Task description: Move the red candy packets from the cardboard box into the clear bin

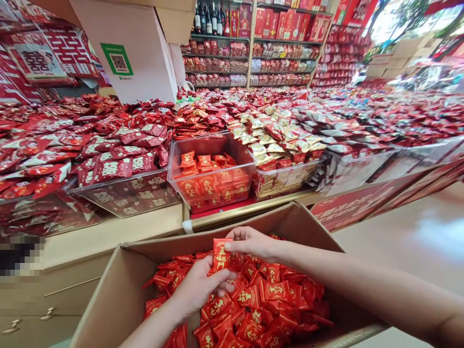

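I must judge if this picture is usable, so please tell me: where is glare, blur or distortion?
In the head view, glare whitens the pale floor at right; in the head view, the packets at far right look stretched and smeared; in the head view, pixelation hides a patch at the left edge, while the held red packet has legible gold print.

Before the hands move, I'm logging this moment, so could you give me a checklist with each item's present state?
1. Red packet held by both the left hand and right hand: ok.
2. Gold-printed face turned toward the camera: ok.
3. Carton open above the loose packets: ok.
4. Room below the rim of the clear bin behind the carton: ok.
5. Carton firmly supported: cannot tell; its base is out of view.
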Demonstrator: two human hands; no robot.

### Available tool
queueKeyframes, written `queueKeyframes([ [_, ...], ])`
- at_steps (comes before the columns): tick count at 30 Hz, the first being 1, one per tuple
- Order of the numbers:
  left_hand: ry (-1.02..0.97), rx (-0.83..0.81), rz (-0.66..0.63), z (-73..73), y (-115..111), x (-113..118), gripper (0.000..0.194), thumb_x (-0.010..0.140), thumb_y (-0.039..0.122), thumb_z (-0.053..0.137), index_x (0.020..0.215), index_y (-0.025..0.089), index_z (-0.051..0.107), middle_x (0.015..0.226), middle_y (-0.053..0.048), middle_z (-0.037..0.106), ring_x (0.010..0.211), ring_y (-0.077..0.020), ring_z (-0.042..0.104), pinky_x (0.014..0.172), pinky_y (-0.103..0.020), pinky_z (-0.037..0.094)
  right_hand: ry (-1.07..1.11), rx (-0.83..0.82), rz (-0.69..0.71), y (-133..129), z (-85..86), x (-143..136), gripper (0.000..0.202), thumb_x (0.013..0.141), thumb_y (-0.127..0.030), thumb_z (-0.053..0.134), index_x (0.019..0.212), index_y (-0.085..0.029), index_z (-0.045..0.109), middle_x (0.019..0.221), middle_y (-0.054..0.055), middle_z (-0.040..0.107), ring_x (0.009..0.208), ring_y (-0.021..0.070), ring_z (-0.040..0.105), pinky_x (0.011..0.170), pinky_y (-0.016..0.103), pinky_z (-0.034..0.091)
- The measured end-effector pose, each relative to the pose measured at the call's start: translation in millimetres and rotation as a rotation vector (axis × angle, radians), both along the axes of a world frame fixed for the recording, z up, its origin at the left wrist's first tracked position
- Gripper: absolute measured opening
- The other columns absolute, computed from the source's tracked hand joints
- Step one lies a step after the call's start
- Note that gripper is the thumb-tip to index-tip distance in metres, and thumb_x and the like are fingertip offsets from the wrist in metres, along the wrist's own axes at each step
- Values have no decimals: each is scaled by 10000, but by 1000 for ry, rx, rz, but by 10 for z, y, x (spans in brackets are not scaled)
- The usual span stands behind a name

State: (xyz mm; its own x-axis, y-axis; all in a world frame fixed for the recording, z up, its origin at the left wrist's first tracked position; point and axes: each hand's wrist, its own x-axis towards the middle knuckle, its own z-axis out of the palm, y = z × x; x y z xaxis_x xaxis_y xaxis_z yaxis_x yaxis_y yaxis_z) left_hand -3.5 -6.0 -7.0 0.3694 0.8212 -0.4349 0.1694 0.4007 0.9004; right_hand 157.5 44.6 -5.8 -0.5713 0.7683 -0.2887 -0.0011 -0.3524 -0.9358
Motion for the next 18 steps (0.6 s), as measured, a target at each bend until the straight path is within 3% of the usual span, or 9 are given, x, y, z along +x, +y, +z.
queueKeyframes([
  [4,-50,-14,-60,78,-6,-44,261,693,325,556,885,154,515,813,-58,665,684,-195,621,565,-279,441,-36,76,8,21,16,-5,346,577,-442,624,686,-122,551,549,-38,500,473,39,409,454,173,331],
  [10,-98,69,-47,189,23,-80,347,777,377,426,1068,201,495,899,-60,655,725,-192,607,636,-311,440,57,61,-90,41,142,9,310,576,-391,644,590,-117,501,545,-26,522,451,36,425,462,180,331],
  [18,-231,84,175,286,61,-127,369,788,375,409,1109,215,497,872,-35,670,737,-161,578,627,-254,440,172,-55,-192,63,201,26,276,582,-343,650,585,-118,490,587,-10,547,491,52,477,473,184,351],
])
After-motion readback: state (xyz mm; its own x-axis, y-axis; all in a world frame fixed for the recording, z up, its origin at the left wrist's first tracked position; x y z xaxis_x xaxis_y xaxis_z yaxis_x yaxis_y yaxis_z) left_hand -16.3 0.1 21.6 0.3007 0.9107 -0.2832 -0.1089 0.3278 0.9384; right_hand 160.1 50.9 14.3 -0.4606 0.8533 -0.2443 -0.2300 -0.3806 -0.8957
